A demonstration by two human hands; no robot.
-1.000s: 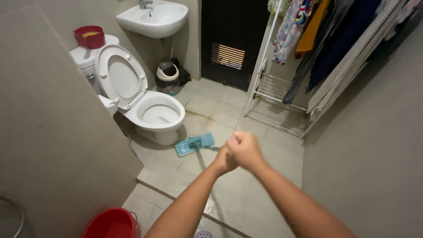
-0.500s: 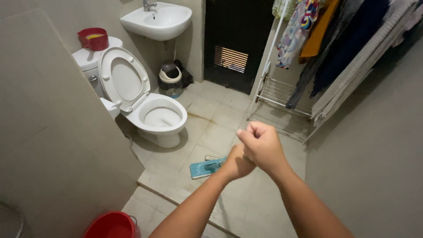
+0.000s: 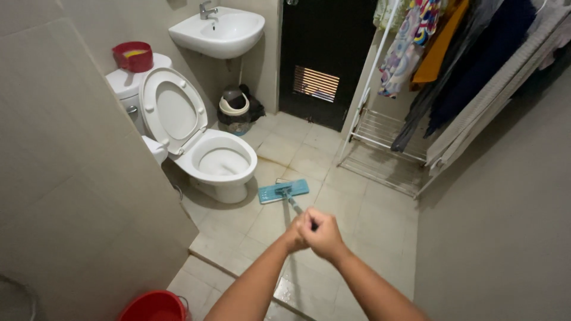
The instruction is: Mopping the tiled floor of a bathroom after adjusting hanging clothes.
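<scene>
Both my hands grip the thin handle (image 3: 292,204) of a flat mop. My right hand (image 3: 324,236) wraps the handle on top, and my left hand (image 3: 294,236) closes on it just behind and to the left. The mop's blue flat head (image 3: 284,191) lies on the beige tiled floor (image 3: 369,220), right beside the base of the white toilet (image 3: 208,151). The toilet's seat and lid stand raised.
A white sink (image 3: 219,31) hangs on the back wall, with a small lidded bin (image 3: 233,109) under it. A red bowl (image 3: 132,55) sits on the cistern. A red bucket (image 3: 153,307) stands at the bottom left. A white rack (image 3: 380,142) holding hung clothes fills the right side, next to a dark door (image 3: 324,56).
The mop head has slid away from me across the tiles toward the toilet base. My hands pushed forward and lower along the handle.
</scene>
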